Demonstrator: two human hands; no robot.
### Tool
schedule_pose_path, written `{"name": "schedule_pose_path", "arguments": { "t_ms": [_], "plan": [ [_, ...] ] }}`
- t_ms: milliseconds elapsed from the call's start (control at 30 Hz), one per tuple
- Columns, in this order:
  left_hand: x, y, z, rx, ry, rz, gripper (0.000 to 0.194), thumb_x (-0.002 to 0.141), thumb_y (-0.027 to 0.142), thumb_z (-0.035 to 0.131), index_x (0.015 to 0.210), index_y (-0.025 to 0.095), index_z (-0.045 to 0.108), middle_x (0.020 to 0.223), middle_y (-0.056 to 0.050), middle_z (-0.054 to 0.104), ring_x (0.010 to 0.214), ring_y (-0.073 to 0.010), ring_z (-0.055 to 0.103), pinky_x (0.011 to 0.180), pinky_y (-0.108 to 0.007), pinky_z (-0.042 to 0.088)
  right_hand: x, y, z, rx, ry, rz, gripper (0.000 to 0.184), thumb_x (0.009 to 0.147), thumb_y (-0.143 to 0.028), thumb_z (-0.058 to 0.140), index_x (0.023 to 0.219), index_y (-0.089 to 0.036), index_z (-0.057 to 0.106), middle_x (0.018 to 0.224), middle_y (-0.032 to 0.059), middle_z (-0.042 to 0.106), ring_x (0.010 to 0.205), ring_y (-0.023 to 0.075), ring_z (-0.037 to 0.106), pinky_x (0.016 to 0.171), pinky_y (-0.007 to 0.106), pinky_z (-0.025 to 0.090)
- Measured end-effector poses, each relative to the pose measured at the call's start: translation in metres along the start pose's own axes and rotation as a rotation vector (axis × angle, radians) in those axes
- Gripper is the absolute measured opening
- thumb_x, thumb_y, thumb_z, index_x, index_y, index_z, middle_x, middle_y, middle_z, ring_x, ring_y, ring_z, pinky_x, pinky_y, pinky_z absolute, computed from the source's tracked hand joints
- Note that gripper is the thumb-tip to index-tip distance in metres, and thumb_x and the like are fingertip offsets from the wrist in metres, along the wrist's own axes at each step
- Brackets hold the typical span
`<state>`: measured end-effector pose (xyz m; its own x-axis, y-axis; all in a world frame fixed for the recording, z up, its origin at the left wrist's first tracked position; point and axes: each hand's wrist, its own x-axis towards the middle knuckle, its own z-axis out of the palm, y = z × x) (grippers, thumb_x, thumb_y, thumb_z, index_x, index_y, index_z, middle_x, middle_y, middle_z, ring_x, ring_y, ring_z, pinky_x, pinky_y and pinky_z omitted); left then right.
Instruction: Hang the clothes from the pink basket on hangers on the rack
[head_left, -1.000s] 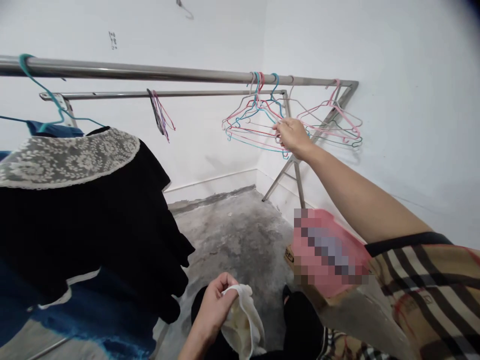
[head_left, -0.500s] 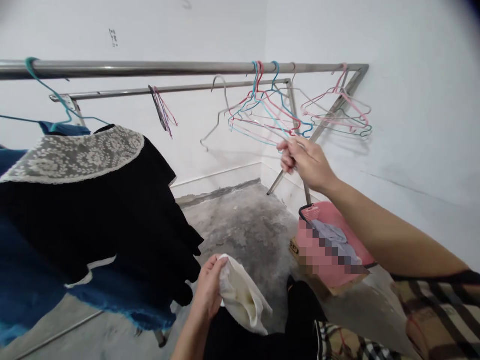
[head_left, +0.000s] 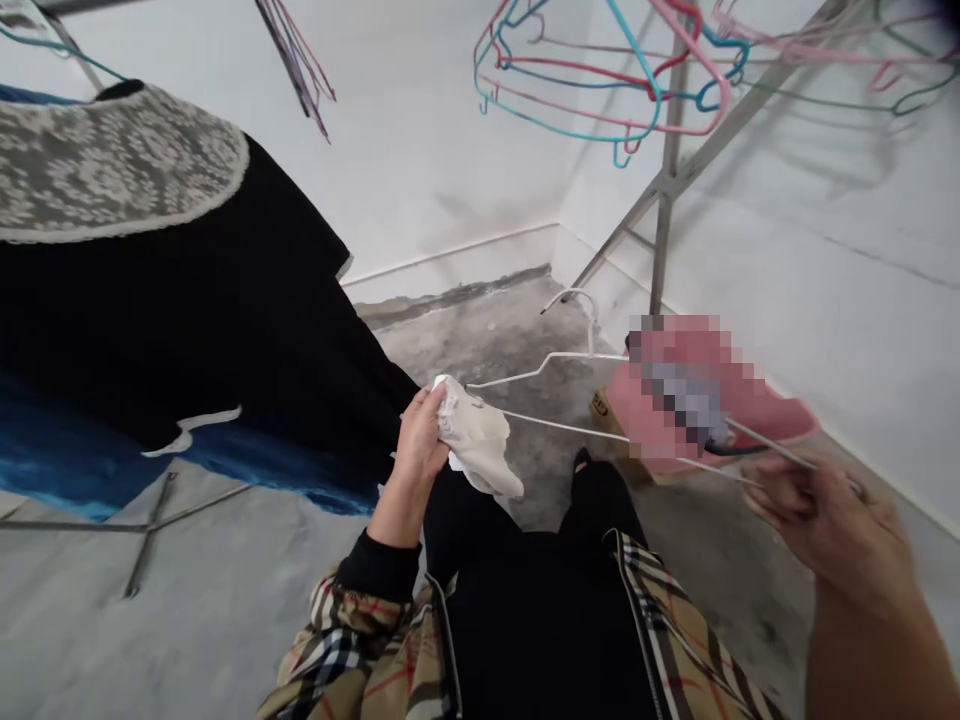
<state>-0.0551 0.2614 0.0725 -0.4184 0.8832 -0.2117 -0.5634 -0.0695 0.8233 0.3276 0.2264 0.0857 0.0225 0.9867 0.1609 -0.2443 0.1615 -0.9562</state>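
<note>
My left hand (head_left: 418, 432) pinches a small, crumpled white cloth garment (head_left: 480, 440) by its upper edge, in front of my body. My right hand (head_left: 840, 520), low on the right, is closed around one end of a white wire hanger (head_left: 585, 355). The hanger lies nearly level, its hook turned up and away from me. Its far end reaches the white garment; whether it is inside the fabric I cannot tell. The garment's exact kind does not show.
A black top (head_left: 225, 290) with a lace yoke hangs at left, beside blue fabric (head_left: 45, 440). Coloured hangers (head_left: 570, 80) hang at upper right by a metal rack leg (head_left: 664, 230). Below stands a pink basket (head_left: 780, 405), partly blurred out, holding cloth.
My right hand has come down and right from beside the hanging hangers, bringing the white hanger down. My left hand still holds the garment, now near the hanger's end. The view has tilted down.
</note>
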Motion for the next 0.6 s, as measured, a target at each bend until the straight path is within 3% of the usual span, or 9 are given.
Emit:
{"name": "schedule_pose_path", "arguments": {
  "t_ms": [233,400,600],
  "plan": [
    [0.001,-0.006,0.019,0.076,-0.074,0.010,0.035,0.060,0.032,0.085,0.087,0.015,0.069,0.072,0.001,0.068,0.065,-0.0105,0.064,0.067,-0.022,0.051,-0.012,0.006,-0.010,-0.062,-0.190,-0.074,0.026,0.087,-0.045,0.062,0.092,-0.024,0.077,0.049,-0.0035,0.031,0.044,0.0096,0.036,0.043,0.024,0.035],
    [-0.011,-0.008,0.026,0.213,-0.161,0.034,0.036,0.063,0.035,0.084,0.090,0.016,0.072,0.072,0.000,0.070,0.064,-0.0120,0.064,0.065,-0.023,0.050,0.000,0.028,0.003,0.019,-0.307,-0.050,0.028,0.093,-0.043,0.055,0.100,-0.024,0.074,0.053,-0.0052,0.027,0.046,0.0091,0.033,0.043,0.023,0.034],
    [-0.023,-0.007,0.024,0.456,-0.270,0.230,0.035,0.078,0.042,0.073,0.104,0.019,0.074,0.081,-0.002,0.073,0.073,-0.0130,0.065,0.068,-0.022,0.049,0.008,0.060,0.030,0.123,-0.370,0.007,0.027,0.092,-0.045,0.056,0.095,-0.023,0.072,0.056,-0.0056,0.026,0.048,0.0082,0.031,0.043,0.022,0.035]
  ]
}}
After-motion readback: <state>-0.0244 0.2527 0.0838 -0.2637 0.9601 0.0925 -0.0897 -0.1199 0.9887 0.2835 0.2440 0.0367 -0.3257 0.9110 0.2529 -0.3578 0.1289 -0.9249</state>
